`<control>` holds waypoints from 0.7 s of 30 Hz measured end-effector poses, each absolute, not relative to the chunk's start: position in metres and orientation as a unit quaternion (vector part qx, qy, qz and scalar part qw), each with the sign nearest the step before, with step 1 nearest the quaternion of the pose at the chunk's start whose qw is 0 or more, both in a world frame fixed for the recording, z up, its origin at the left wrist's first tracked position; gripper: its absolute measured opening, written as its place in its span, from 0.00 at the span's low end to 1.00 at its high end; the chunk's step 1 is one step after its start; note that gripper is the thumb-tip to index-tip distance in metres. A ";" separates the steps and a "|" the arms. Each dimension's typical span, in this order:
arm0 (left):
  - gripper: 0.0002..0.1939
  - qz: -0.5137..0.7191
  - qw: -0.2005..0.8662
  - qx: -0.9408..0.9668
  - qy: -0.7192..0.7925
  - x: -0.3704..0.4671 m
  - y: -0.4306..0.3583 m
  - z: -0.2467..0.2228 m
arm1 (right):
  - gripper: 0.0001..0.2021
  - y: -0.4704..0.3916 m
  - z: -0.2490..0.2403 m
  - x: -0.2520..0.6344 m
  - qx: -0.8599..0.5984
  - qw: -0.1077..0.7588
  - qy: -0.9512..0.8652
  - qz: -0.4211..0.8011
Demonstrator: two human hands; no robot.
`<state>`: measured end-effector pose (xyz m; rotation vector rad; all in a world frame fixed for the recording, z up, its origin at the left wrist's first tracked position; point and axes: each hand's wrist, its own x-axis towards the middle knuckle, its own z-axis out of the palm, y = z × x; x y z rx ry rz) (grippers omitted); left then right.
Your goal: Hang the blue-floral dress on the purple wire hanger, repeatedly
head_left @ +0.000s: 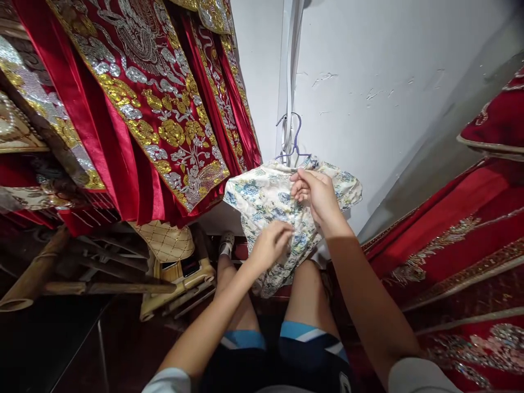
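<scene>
A short-sleeved blouse (262, 191), cream with blue flowers and green leaves, hangs in front of me on a purple hanger (295, 143). My left hand (271, 243) is closed at the lower middle of its front, thumb and fingertips pinching the cloth there. Higher up, just below the neckline, my right hand (318, 197) is closed with the fingers curled and the thumb against the forefinger. Whatever lies between those right fingertips is too small to make out. The blouse's lower end hangs bunched between my knees.
A white strip (289, 71) runs down the scuffed white wall (368, 65) to the hanger. Red garments with gold and silver embroidery (164, 109) hang at left, more red beaded garments (442, 251) at right. Bamboo furniture (110, 287) stands low at left.
</scene>
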<state>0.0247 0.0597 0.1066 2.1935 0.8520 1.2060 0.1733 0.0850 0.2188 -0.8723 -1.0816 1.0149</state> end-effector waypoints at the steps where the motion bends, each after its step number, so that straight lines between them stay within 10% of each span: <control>1: 0.10 0.507 0.239 0.772 0.300 0.024 0.067 0.123 | 0.16 0.082 0.216 0.173 -0.388 0.648 -0.486 0.439; 15: 0.07 0.722 0.073 0.632 0.272 0.030 0.119 0.223 | 0.22 0.095 0.142 0.174 -0.424 0.612 -0.535 0.399; 21: 0.12 0.807 0.451 0.240 0.295 -0.049 0.161 0.188 | 0.19 0.052 0.102 0.166 -0.399 0.595 -0.521 0.464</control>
